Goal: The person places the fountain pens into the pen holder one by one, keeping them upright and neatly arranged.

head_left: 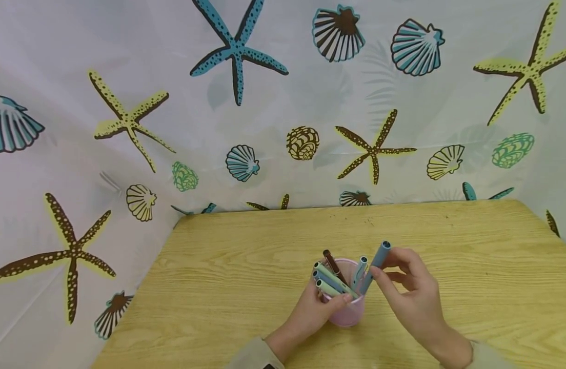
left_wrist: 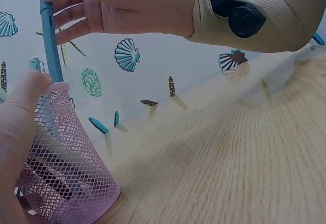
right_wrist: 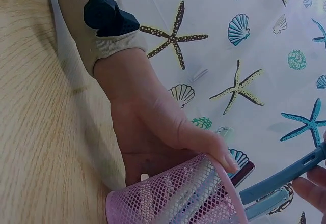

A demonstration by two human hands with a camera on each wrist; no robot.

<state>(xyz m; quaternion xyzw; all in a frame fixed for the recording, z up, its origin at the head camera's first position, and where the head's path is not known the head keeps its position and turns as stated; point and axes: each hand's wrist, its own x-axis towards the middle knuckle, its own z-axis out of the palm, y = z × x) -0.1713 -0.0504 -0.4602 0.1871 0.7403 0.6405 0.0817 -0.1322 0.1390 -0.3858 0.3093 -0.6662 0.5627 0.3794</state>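
A pink mesh pen cup [head_left: 346,313] stands on the table, gripped at its left side by my left hand [head_left: 312,307], whose thumb lies over the rim. My right hand [head_left: 414,292] pinches a blue pen [head_left: 381,254] between thumb and fingers at the cup's right side. The lower end of that pen is at the cup's opening in the left wrist view. Other pens lean in the cup: a dark brown pen [head_left: 331,260], a light blue pen [head_left: 359,270] with a clip, and several pale green and blue ones at the left.
The wood-grain table [head_left: 237,256] spreads around the cup. Behind and beside it hangs a white curtain [head_left: 274,113] printed with starfish and shells. A dark wrist device [left_wrist: 239,12] sits on the right sleeve, another device [right_wrist: 109,15] on the left sleeve.
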